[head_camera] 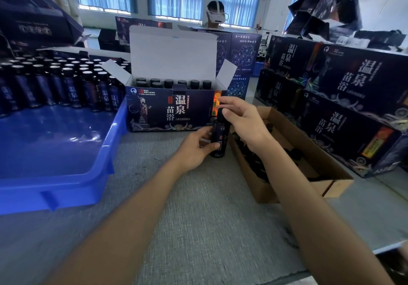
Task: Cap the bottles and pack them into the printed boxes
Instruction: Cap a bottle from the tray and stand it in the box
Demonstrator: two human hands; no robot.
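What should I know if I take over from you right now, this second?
Left hand grips the bottle, upright in front of the open printed box.
Right hand pinches its cap, seemingly screwing it on.
Done: capped bottles stand in the open box; closed boxes are stacked at right.
Left: finish this cap, box the bottle, then cap the silver-topped bottles in the blue tray. Loose caps are in the cardboard box.

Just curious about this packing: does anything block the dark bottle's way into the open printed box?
Nothing visible does. The dark labelled bottle, held by left hand and right hand, is just before the open dark-blue printed cardboard box; its lid is up.
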